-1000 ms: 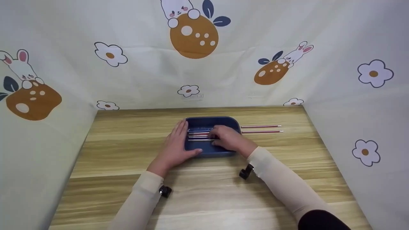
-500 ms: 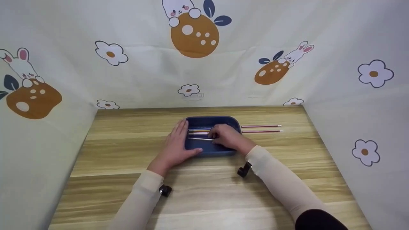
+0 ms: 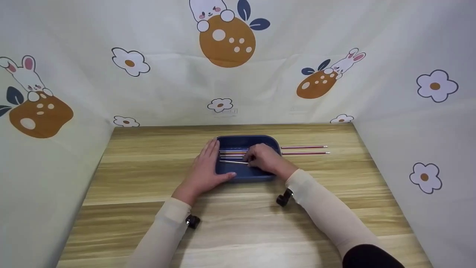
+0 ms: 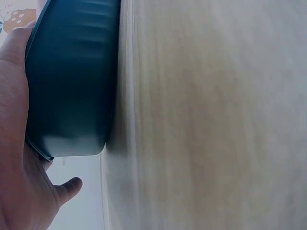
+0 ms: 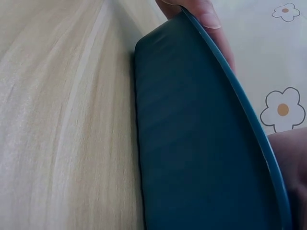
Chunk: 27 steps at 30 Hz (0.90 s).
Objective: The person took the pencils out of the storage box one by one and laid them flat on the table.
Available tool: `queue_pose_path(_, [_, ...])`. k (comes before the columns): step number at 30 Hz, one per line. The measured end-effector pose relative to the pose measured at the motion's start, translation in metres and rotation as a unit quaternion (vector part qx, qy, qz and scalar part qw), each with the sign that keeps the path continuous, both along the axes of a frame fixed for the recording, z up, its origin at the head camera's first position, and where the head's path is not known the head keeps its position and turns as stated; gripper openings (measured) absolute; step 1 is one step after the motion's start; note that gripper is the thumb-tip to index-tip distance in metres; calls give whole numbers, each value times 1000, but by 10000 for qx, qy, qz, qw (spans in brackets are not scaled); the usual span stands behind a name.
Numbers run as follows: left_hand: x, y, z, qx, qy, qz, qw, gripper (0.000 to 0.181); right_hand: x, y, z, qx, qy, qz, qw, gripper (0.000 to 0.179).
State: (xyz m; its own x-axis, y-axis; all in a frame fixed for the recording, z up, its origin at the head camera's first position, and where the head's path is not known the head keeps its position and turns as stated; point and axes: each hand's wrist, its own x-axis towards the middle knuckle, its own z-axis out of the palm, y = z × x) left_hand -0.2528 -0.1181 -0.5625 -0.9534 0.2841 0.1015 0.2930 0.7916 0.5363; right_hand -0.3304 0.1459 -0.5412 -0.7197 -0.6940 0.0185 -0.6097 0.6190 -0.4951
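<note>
A dark blue rectangular tray [image 3: 245,172] lies on the table, with several thin pencils [image 3: 231,153] side by side in it. One pale pencil [image 3: 233,162] lies at a slight slant, apart from the row, and runs to the right fingertips. My right hand [image 3: 266,158] is inside the tray with curled fingers and appears to pinch this pencil; the fingertips are partly hidden. My left hand [image 3: 202,169] rests against the tray's left end, fingers straight along the side and thumb over the front rim. The left wrist view shows the tray's outer wall [image 4: 72,91] beside this hand.
Two red pencils [image 3: 305,153] with white ends lie on the table right of the tray. The wood-grain table [image 3: 238,223] meets printed cloth walls [image 3: 167,93] at the back and sides. A small black camera [image 3: 284,197] sits on the right wrist.
Within the tray the pencils have shifted slightly toward the back, and the pale one now stands apart at a slant. The right hand has moved a little away from me; the left stays put.
</note>
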Motion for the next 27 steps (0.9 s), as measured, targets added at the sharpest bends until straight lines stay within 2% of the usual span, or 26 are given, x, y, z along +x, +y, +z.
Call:
queue_pose_path(5, [0, 0, 0, 17, -12, -9, 10000, 130, 2, 1, 0, 98, 55, -54, 9999, 20])
queue_pose_path(15, [0, -1, 0, -31, 56, -83, 9999, 132, 2, 1, 1, 138, 34, -81, 9999, 13])
queue_pose_path(27, [1, -1, 1, -35, -5, -32, 10000, 131, 4, 4, 9, -8, 187, 98, 9998, 14])
